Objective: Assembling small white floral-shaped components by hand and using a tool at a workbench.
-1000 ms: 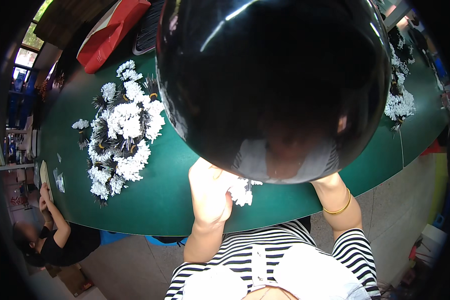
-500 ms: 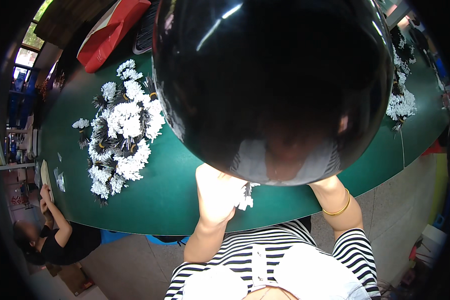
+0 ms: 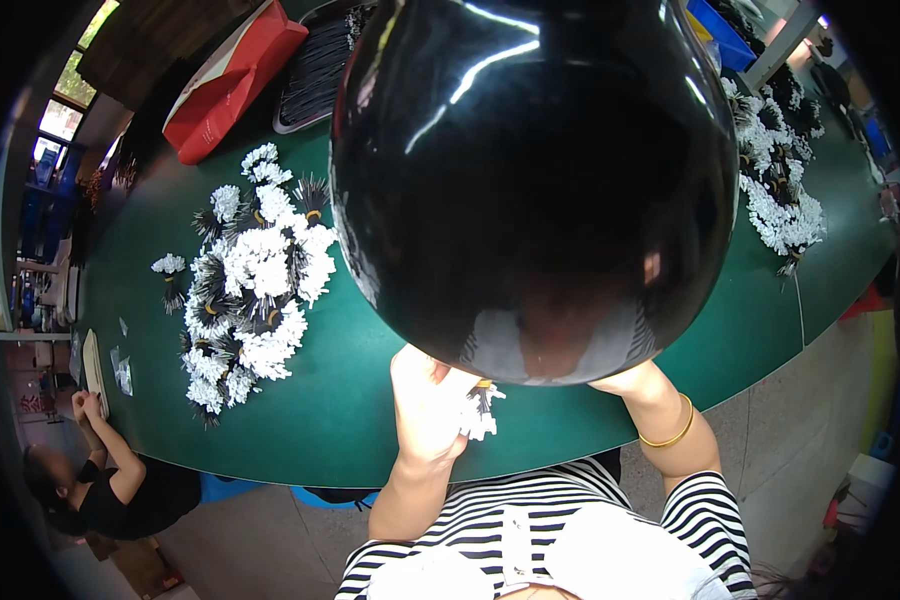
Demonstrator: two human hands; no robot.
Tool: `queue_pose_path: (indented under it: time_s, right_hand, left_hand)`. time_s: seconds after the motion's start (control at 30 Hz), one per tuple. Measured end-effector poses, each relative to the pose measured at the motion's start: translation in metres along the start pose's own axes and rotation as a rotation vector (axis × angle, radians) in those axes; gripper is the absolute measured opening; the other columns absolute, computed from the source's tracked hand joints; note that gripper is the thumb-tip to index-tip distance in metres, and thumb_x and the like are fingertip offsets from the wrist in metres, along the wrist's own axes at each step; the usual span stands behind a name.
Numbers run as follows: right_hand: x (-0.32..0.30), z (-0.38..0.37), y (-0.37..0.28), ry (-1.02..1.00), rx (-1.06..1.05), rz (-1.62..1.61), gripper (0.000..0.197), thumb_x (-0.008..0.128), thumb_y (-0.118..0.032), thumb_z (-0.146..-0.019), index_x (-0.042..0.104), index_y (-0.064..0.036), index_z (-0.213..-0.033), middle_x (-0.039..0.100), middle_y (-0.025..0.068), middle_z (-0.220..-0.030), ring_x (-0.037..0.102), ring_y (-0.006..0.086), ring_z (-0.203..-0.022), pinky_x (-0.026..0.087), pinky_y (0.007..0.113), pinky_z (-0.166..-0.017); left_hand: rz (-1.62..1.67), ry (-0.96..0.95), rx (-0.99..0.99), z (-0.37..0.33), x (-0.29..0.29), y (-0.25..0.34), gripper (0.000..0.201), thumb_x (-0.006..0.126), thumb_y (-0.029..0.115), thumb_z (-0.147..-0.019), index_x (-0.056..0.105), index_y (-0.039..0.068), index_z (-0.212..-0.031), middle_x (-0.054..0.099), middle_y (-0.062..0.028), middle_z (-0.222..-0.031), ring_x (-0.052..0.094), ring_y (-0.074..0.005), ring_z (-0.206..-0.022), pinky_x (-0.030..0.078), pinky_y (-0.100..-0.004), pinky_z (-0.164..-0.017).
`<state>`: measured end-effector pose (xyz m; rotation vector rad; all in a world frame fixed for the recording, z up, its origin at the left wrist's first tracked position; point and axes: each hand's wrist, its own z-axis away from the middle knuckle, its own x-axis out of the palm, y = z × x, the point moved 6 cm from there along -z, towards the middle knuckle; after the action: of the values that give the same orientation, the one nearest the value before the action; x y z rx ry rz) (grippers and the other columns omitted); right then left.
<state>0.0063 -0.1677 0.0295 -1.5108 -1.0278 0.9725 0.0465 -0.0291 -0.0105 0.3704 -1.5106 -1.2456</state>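
My left hand (image 3: 420, 405) is closed around a small bundle of black wires with white connectors (image 3: 480, 418). A yellow band shows on the bundle, and its white ends point down toward me. A large glossy black dome (image 3: 540, 200) blocks the middle of the view. Behind its lower edge my right hand (image 3: 628, 380) is mostly hidden, so its fingers cannot be seen; a gold bangle circles that wrist. Left of my hands lies a pile of similar banded wire bundles (image 3: 260, 265) with white connectors.
The green table (image 3: 350, 420) curves along its front edge. A red bag (image 3: 230, 90) and a tray of black wires (image 3: 315, 80) lie far left. More wire bundles (image 3: 785, 215) and a blue bin (image 3: 722, 38) are at the right. Another person (image 3: 120, 480) sits at the left end.
The dome sits higher and narrower in view, showing more of the tray and the right-hand bundles. My left hand is slightly lower, with the yellow band now visible. The other person's hands have come together.
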Motion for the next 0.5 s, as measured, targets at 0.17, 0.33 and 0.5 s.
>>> queue_pose_path:
  time_s: [0.17,0.33,0.5]
  right_hand:
    - [-0.007,0.003,0.016,-0.083,0.028,-0.077,0.019,0.065,-0.013,-0.078,0.060,0.0020,-0.089,0.059,0.0035,-0.075,0.048,0.0070,-0.066,0.042,0.024,-0.061]
    - [-0.005,-0.004,-0.002,-0.047,-0.009,0.004,0.017,0.063,-0.009,-0.077,0.058,0.0049,-0.085,0.060,0.0116,-0.079,0.057,0.0168,-0.077,0.046,0.027,-0.071]
    - [-0.011,0.010,-0.020,0.048,-0.569,0.429,0.012,0.062,-0.004,-0.073,0.054,0.0049,-0.073,0.055,0.0147,-0.068,0.053,0.0277,-0.062,0.045,0.030,-0.060]
  left_hand:
    - [0.014,0.025,0.009,0.000,0.007,0.001,0.008,0.055,-0.005,-0.077,0.055,-0.003,-0.085,0.060,-0.0068,-0.077,0.057,-0.0092,-0.062,0.045,-0.0193,-0.055]
    - [0.053,0.048,-0.007,0.001,-0.003,-0.001,0.010,0.053,-0.007,-0.077,0.054,-0.004,-0.086,0.060,-0.0090,-0.079,0.059,-0.0123,-0.064,0.048,-0.0216,-0.058]
    - [0.124,0.018,0.032,0.001,-0.004,-0.001,0.011,0.052,-0.008,-0.077,0.054,-0.004,-0.087,0.061,-0.0100,-0.080,0.061,-0.0139,-0.067,0.051,-0.0238,-0.061]
